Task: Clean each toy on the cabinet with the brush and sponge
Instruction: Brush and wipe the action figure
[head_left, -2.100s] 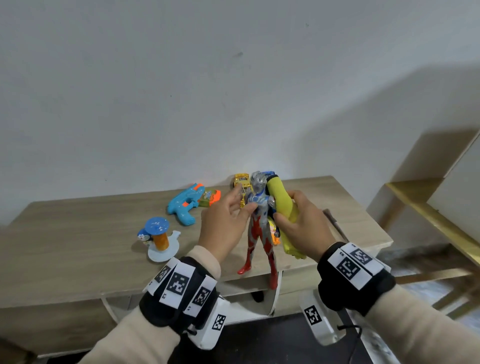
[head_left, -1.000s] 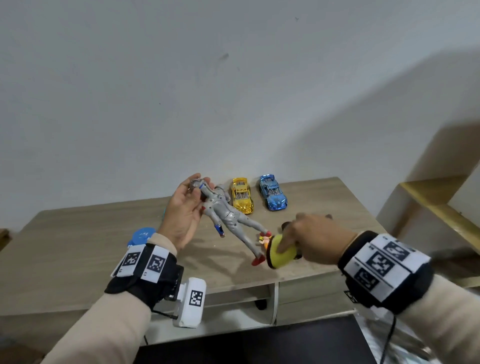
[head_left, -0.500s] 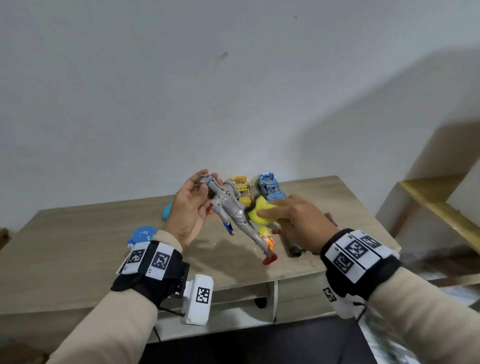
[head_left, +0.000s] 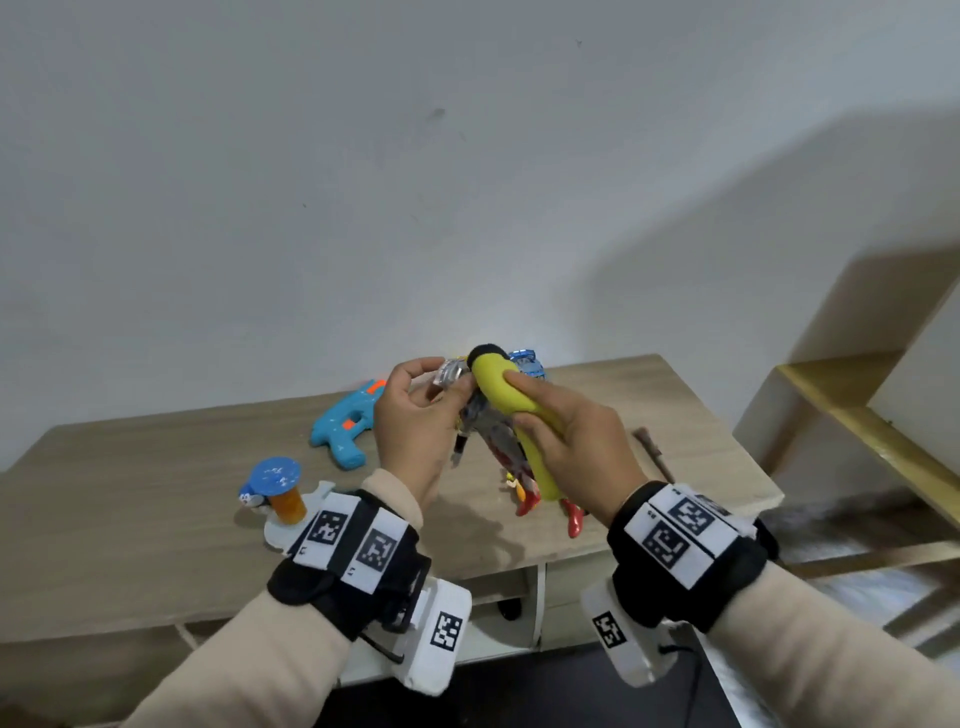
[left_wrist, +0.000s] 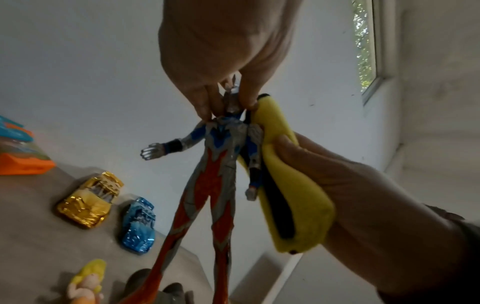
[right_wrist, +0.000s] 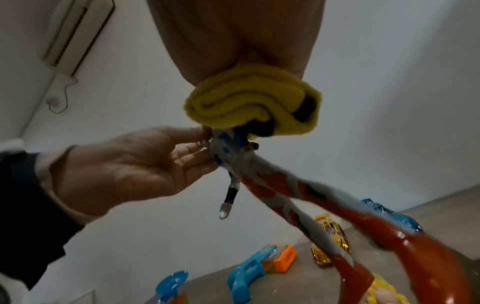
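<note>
My left hand (head_left: 441, 384) pinches the head of a silver, blue and red action figure (head_left: 488, 431), which hangs upright above the wooden cabinet (head_left: 130, 519). In the left wrist view its fingertips (left_wrist: 205, 111) clamp the head from both sides while the figure (left_wrist: 221, 156) dangles feet down. My right hand (head_left: 540, 415) grips a folded yellow sponge (head_left: 498, 384) with a black inner face. The sponge (left_wrist: 293, 185) is pressed along the figure's shoulder and arm. The wooden-handled brush (head_left: 652, 452) lies on the cabinet to the right, partly behind my right hand.
A blue water gun (head_left: 345, 423) and a blue-capped orange toy (head_left: 278, 491) sit left on the cabinet. A gold car (left_wrist: 89, 200), a blue car (left_wrist: 139, 224) and a small yellow-haired doll (left_wrist: 87, 283) lie under the figure. A wooden shelf (head_left: 857, 415) stands at the right.
The figure has swung from lying tilted, head left, to hanging upright. My right hand has lifted the sponge from the figure's waist up along its shoulder and head.
</note>
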